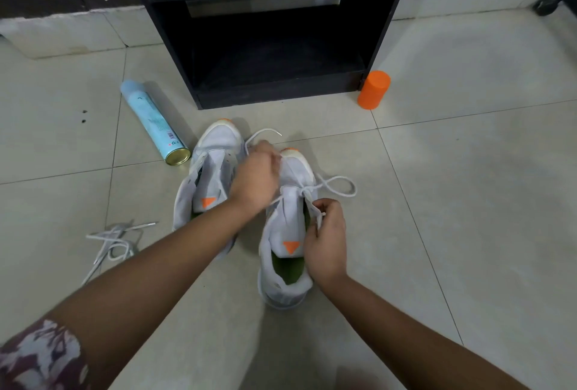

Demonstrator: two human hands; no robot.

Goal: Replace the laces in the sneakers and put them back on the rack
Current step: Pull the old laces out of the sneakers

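Two white sneakers with orange toe tips stand side by side on the tiled floor. The left sneaker [209, 165] has no lace and its tongue is pulled up. Across the right sneaker [288, 252] runs a white lace [338, 185], with one end looping out to the right. My left hand [256, 175] reaches between the two shoes and grips the lace's other end near the toe. My right hand [326, 241] pinches the lace at the right side of the tongue. A loose pile of old laces [114, 241] lies on the floor to the left.
The black shoe rack [274, 46] stands straight ahead with its lower shelf open. A light blue spray can [154, 121] lies on the floor left of the rack. An orange cylinder [374, 90] stands at the rack's right foot. Pale tiles spread to both sides.
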